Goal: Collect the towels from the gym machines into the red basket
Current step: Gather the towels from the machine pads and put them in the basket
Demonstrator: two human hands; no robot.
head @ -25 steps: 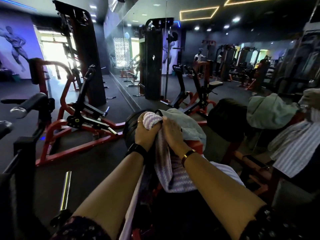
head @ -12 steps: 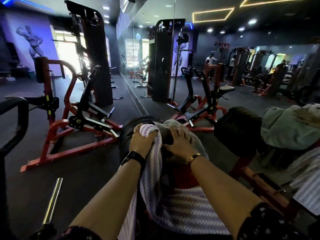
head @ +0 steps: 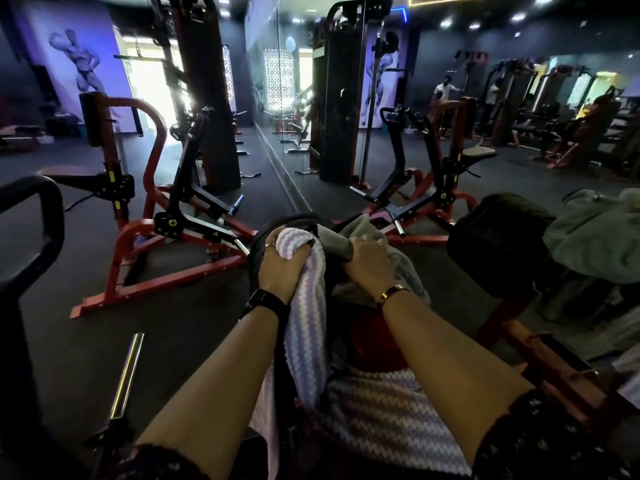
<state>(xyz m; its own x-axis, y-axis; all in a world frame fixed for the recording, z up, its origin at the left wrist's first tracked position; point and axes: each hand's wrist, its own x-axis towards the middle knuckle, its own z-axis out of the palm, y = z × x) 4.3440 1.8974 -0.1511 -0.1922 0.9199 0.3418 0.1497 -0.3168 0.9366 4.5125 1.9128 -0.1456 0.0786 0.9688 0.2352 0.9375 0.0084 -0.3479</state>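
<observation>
- Far left, a curved black metal handle [head: 45,209] pokes into view. A shiny chrome bar [head: 126,375] lies on the dark floor near it.
- Behind those sits a red steel-framed gym machine [head: 152,258].
- The left hand [head: 280,268], black watch on the wrist, has its fingers wrapped tight round the bunched top of a purple-and-white zigzag-striped towel [head: 308,317]. The rest of the towel hangs down between the forearms and spreads out at the bottom.
- That hand sits on top of a round black padded roller [head: 258,244].
- The right hand [head: 370,261], gold bracelet on the wrist, is curled round a fold of a plain grey towel [head: 337,237] draped over the same roller, right up against the striped one.
- A red patch [head: 370,344] shows under the grey towel, but whether it's the basket is impossible to tell.
- Off to the right, a second black padded roller [head: 498,237] has a pale green towel [head: 595,244] draped against it.
</observation>
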